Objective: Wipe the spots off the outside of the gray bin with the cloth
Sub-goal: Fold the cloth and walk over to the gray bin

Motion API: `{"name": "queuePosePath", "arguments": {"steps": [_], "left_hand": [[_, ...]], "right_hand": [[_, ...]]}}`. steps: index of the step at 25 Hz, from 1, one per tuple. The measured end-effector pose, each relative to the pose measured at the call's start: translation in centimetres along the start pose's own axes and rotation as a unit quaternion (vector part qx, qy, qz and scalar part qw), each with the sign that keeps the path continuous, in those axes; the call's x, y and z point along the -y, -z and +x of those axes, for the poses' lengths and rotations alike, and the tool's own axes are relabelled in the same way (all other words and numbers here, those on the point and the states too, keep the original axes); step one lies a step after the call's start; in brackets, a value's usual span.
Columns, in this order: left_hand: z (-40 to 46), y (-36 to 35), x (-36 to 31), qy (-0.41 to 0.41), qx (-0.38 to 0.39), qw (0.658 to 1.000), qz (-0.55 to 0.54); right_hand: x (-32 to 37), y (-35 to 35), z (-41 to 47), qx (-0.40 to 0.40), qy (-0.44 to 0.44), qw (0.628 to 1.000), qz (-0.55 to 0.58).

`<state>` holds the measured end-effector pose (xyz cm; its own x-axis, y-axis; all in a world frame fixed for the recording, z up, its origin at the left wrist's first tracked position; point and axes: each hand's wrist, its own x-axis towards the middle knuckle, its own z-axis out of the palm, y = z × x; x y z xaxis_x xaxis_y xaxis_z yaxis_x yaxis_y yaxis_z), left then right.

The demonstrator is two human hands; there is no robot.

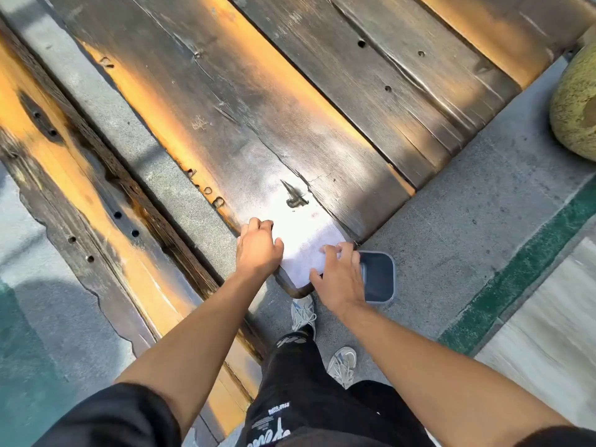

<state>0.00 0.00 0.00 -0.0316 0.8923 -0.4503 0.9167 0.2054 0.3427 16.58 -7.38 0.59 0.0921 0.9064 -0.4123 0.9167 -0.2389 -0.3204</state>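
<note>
A white cloth lies flat on the near corner of a dark wooden table, washed out by sunlight. My left hand is curled on the cloth's left edge. My right hand grips its near right corner, fingers on top and thumb at the edge. The gray bin stands on the concrete floor just right of that corner, open top facing up, partly hidden behind my right hand. From above I cannot make out any spots on its outside.
A long wooden bench runs along the table's left side. A rounded yellow-green object sits at the right edge. A green painted stripe crosses the floor. My feet in pale sneakers stand by the table corner.
</note>
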Motion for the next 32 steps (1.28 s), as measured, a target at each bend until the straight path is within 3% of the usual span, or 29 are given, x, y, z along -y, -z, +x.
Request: {"name": "queuePosePath", "arguments": {"steps": [5,11,15,20,29,32], "left_hand": [[0.8,-0.2,-0.6,0.036,0.055,0.997,-0.049],[0.0,-0.3,-1.2,0.079,0.113,0.984,-0.116],[-1.5,-0.8,-1.0,0.105,0.182,0.933,-0.292],[-5.0,-2.3,-2.8,0.187,0.195,0.862,-0.428],[-15.5,-8.6,-8.2,0.217,0.230,0.844,-0.434],[-20.4,-11.9,-10.1,0.234,0.229,0.845,-0.423]], "right_hand": [[0.9,-0.9,-0.1,-0.024,-0.104,0.985,0.136],[1.2,-0.6,0.0,-0.031,-0.158,0.951,0.265],[0.2,0.3,-0.5,-0.042,-0.158,0.939,0.303],[-2.4,0.4,-3.1,-0.053,-0.149,0.912,0.379],[-11.3,-1.7,-13.0,-0.084,-0.216,0.852,0.470],[-16.0,-3.5,-17.0,-0.090,-0.280,0.817,0.496]]}}
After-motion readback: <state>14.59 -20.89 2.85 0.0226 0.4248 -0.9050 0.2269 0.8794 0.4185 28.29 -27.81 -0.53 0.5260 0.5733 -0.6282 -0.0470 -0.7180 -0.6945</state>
